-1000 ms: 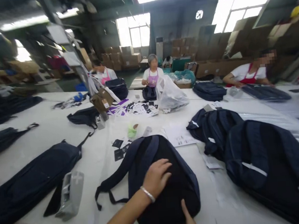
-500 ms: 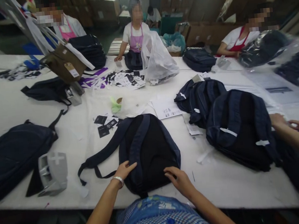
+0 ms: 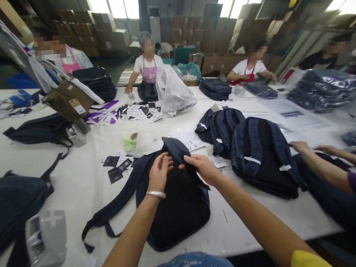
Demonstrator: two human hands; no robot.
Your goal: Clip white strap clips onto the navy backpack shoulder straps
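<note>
A navy backpack point(image 3: 178, 208) lies on the white table in front of me, its black padded back facing up. One shoulder strap point(image 3: 175, 147) is lifted and folded at the far end of the bag, between my two hands. My right hand point(image 3: 202, 168) pinches this strap with thumb and fingers. Curled at the strap's left side, my left hand point(image 3: 160, 173) has its fingers closed on its edge. The other shoulder strap point(image 3: 121, 192) stretches out to the left across the table. Black tags point(image 3: 116, 175) and white slips lie left of the bag.
Stacked navy backpacks point(image 3: 261, 159) stand to the right, with a co-worker's hands point(image 3: 300, 145) beside them. A clear plastic holder point(image 3: 47, 240) sits at front left, near another dark backpack point(image 3: 12, 202). A tape roll point(image 3: 131, 141) and a brown bag point(image 3: 69, 99) are farther back.
Both hands have moved from the backpack's near part to its far end. The shoulder strap that lay flat is now raised and folded in them. My view has tilted up.
</note>
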